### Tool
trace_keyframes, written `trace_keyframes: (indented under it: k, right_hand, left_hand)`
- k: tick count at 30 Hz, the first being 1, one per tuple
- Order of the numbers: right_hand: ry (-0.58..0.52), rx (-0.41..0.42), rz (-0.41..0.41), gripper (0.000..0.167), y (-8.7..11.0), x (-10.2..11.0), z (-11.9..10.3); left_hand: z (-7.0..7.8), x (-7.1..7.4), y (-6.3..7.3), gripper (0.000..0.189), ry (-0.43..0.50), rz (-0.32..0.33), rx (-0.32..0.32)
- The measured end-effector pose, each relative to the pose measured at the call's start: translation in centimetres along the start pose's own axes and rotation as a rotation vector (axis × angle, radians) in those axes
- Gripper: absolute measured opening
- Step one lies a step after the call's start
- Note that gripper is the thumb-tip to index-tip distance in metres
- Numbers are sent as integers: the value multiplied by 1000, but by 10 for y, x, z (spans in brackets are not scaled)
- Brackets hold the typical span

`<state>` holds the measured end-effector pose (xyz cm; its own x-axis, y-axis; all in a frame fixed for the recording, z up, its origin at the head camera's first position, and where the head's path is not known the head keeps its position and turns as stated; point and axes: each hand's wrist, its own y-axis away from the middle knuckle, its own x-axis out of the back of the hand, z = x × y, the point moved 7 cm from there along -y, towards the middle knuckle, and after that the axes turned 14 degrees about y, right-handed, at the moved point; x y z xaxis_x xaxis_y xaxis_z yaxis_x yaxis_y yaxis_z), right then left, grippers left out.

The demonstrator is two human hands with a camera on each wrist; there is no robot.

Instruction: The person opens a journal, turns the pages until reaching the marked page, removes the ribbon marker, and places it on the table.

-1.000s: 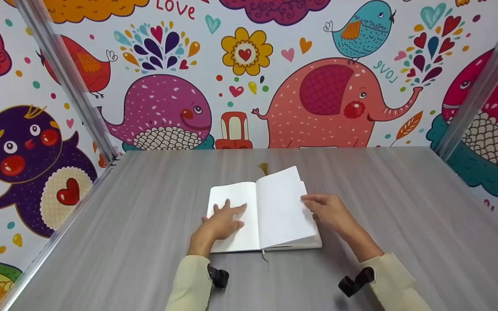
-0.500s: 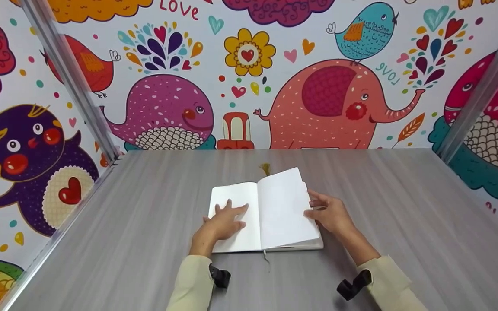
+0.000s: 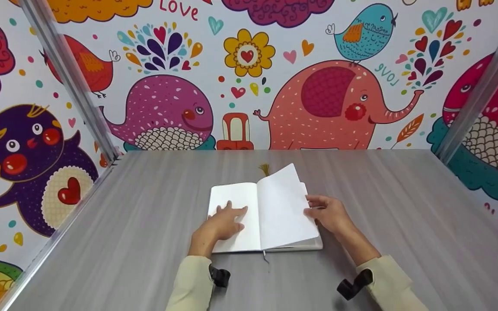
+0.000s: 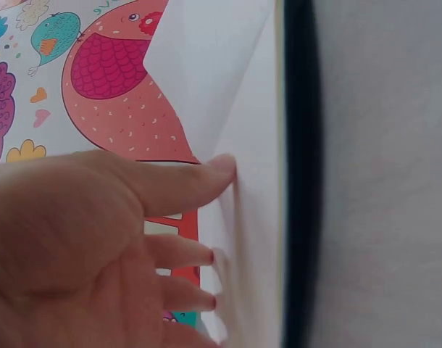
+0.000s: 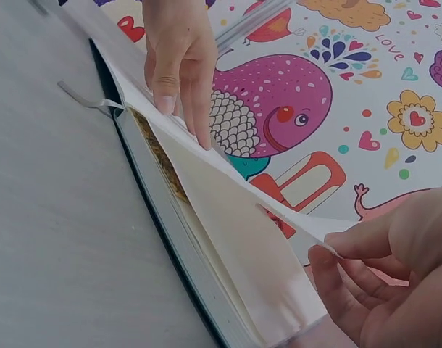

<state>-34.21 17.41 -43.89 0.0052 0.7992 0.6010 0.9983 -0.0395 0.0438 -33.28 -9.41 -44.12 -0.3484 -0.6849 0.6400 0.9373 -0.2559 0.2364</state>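
An open notebook [image 3: 235, 193] with blank white pages and a dark green cover [image 5: 145, 196] lies on the table. My left hand [image 3: 219, 227] rests on its left page, fingers spread and fingertips touching the paper. On the right, my right hand [image 3: 332, 214] pinches the outer edge of a raised page [image 3: 281, 207] between thumb and fingers; the right wrist view shows this pinch. Under that page, a dark gold patterned strip [image 5: 161, 158] shows between the leaves. A gold tassel [image 3: 264, 169] pokes out past the notebook's top edge.
A thin ribbon marker [image 3: 266, 256] hangs from the bottom of the spine onto the grey table [image 3: 154, 203]. Behind stands a wall [image 3: 240, 95] printed with cartoon animals. Metal posts [image 3: 74, 86] rise at both sides. Black bands [image 3: 220, 276] sit at both wrists.
My right fingers were spread at the page edge half a second ago and now pinch it. The raised page's upper corner has shifted slightly up and left. My left hand stays on the left page.
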Motion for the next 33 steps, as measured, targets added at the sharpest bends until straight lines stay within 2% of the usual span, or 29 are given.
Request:
trace_keyframes:
  k: [5,10,15,20,26,33]
  right_hand:
    - [7,-6,8,39,2,-1,-4]
    - [-21,-35,-29,38,6,-3,-9]
    - [-38,-53,-71,41,12,-6,-16]
    - [-24,-31,-74,49,15,-7,-23]
    - [15,70,-87,54,22,-12,-37]
    - [14,302,-211,61,38,-25,-62]
  left_hand:
    - [1,4,2,48,42,-8,-65]
    - [4,5,-2,44,75,17,-152]
    - [6,8,-5,48,132,49,-208]
    - [11,13,-6,55,178,91,-248]
    - [18,20,-6,64,209,142,-321]
    - [20,28,-1,66,247,193,-305]
